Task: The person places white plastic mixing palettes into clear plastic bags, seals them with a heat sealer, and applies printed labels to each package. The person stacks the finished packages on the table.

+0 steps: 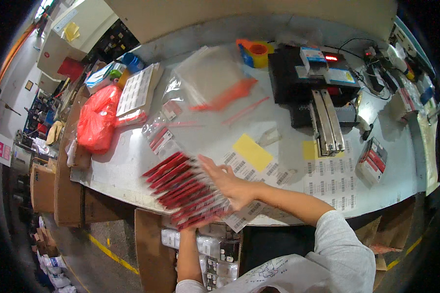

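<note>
Red packets (pixel 181 188), bunched over the near edge of the table (pixel 117 168), sit clasped by the right hand (pixel 233 188), the left hand (pixel 190 229) mostly hidden, grip unreadable, and uneven squeezing could spill the outer ones!

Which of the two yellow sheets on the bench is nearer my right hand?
The left yellow sheet: it shows whole, just beyond your right hand. The other yellow sheet lies farther right, partly hidden by the machine's metal rails.

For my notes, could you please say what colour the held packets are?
The held packets are mostly red with whitish edges, in the head view.
</note>
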Tool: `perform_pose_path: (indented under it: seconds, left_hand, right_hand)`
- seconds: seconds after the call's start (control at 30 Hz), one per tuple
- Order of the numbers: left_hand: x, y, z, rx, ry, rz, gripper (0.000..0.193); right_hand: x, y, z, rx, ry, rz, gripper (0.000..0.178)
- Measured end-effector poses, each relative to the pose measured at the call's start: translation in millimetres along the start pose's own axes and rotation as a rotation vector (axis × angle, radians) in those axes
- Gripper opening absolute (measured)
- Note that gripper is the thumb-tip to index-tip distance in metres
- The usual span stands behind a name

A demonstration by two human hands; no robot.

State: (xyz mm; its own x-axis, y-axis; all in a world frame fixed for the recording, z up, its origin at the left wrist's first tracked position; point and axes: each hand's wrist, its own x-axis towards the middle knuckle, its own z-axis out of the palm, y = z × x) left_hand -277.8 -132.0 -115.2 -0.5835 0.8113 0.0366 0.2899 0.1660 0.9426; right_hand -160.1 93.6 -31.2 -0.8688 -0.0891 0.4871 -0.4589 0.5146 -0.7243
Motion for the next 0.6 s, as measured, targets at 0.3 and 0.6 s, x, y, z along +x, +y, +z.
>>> perform_pose_path:
  seconds: [0.3, 0.6]
  left_hand:
    - [-13, 22, 28, -0.163, 0.027, 0.031, 0.081]
    - [-95, 81, 129, -0.905, 0.597, -0.089, 0.084]
  right_hand:
    - [-16, -63, -2, -0.103, 0.060, 0.230, 0.127]
    - [-61, -177, 5, -0.251, 0.075, 0.337, 0.101]
